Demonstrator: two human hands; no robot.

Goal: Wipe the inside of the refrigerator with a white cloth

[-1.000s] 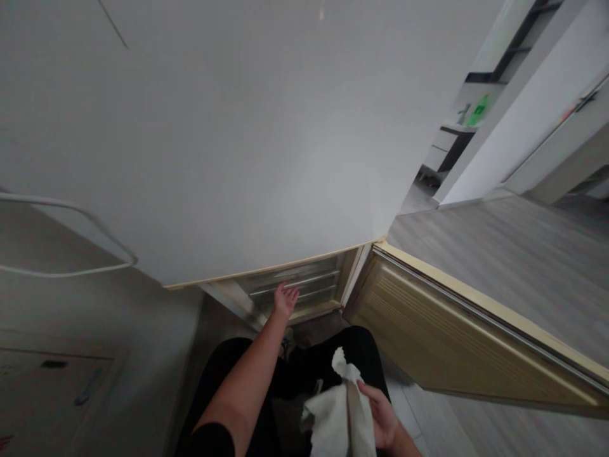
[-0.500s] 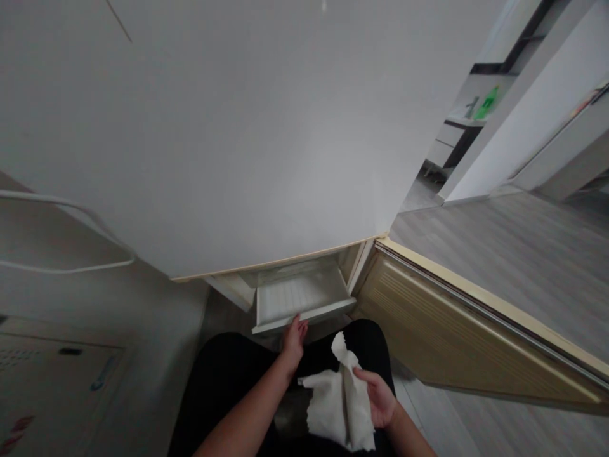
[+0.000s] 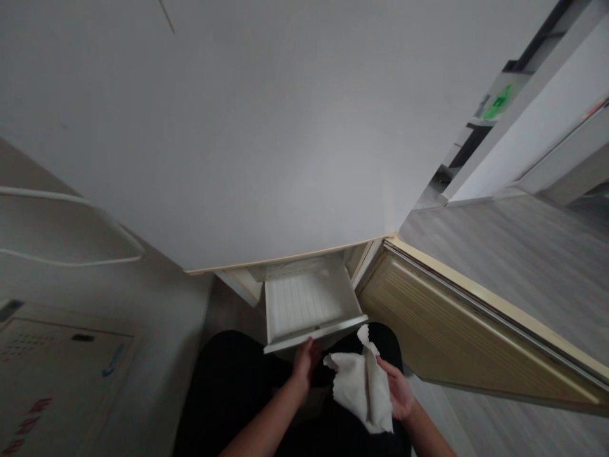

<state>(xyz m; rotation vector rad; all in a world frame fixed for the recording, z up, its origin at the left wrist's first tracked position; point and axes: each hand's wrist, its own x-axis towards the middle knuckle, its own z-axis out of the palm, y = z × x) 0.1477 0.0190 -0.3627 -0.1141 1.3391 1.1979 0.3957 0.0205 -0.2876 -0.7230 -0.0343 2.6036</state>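
A white drawer (image 3: 311, 301) with a ribbed bottom stands pulled out from the lower compartment of a refrigerator (image 3: 285, 158). My left hand (image 3: 305, 363) grips the front edge of that drawer, thumb on top and the other fingers underneath, partly hidden. Over my lap, my right hand (image 3: 397, 388) holds a crumpled white cloth (image 3: 361, 387) with ragged edges, pinched at its right side. The cloth hangs just in front of the drawer's right corner.
The refrigerator's lower door (image 3: 457, 330) is swung wide to the right. At the left, a white cable (image 3: 71, 261) runs along the wall, above a metal wall panel (image 3: 61, 381). Grey wood-look floor (image 3: 499, 254) and a distant green bottle (image 3: 497, 103) lie at the right.
The drawer has come farther out toward me, my left hand moving with its front edge. The view has shifted slightly; the cloth stays in my right hand.
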